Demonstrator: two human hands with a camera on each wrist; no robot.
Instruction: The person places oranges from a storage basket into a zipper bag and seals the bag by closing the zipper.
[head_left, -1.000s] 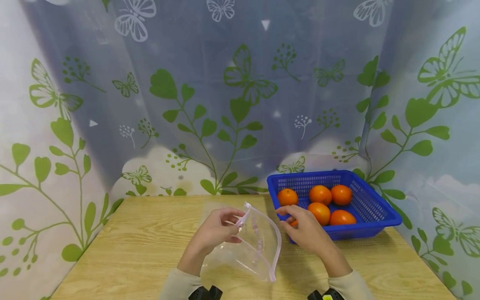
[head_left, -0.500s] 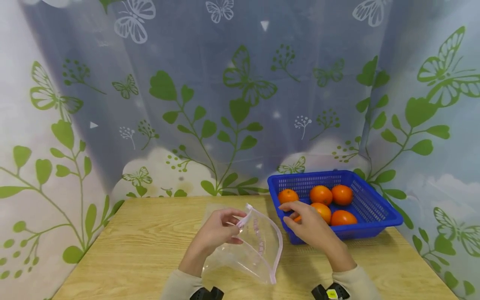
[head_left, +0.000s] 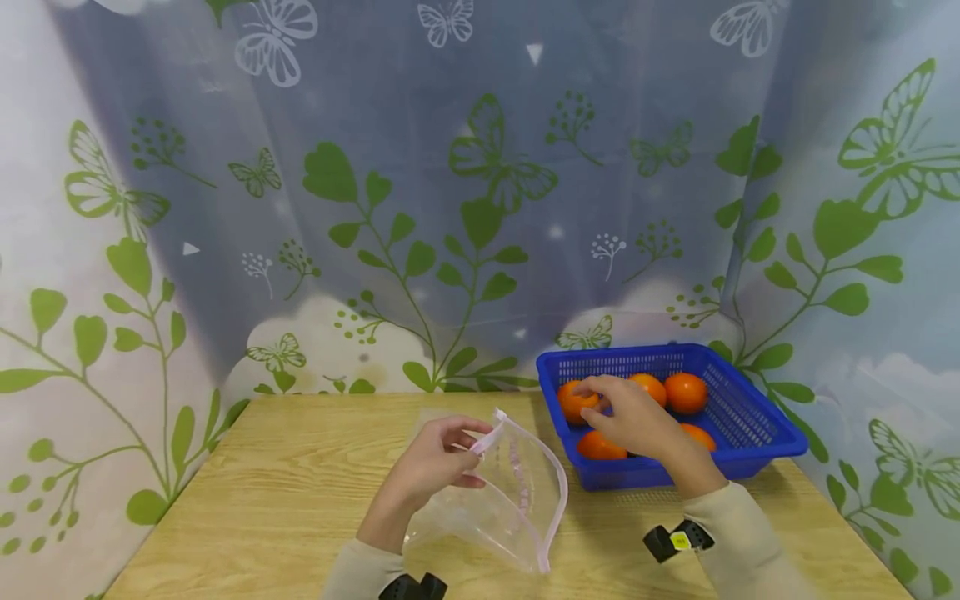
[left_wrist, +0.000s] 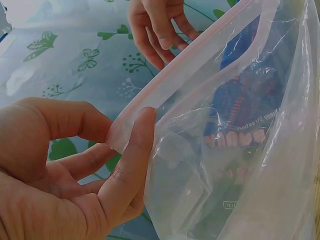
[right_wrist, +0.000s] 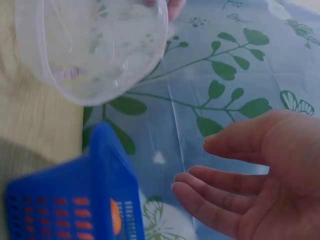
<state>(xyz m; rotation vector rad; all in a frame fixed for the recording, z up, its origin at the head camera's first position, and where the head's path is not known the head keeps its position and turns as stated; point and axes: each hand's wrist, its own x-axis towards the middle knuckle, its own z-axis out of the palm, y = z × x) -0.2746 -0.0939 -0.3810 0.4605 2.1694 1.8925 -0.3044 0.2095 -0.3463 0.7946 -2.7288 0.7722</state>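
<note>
My left hand (head_left: 431, 467) pinches the pink zip rim of a clear plastic zip bag (head_left: 502, 521) between thumb and fingers. The bag's mouth gapes toward the right, and the left wrist view shows printing on the film (left_wrist: 235, 137). My right hand (head_left: 637, 417) is over the blue basket, fingers loosely bent. In the head view its fingertips overlap an orange (head_left: 573, 406) at the basket's left side. The right wrist view shows nothing between that hand's thumb and fingers (right_wrist: 220, 200). Another orange (head_left: 600, 447) lies below the hand, near the front wall.
The blue plastic basket (head_left: 776, 444) with slotted walls stands at the right on a wood-grain table (head_left: 300, 483). More oranges (head_left: 686, 393) lie in it, some partly hidden by my right hand. A patterned curtain (head_left: 420, 250) hangs behind the table.
My right hand has moved rightward and farther over the basket, uncovering the front-left orange. My left hand and the zip bag stay almost where they were.
</note>
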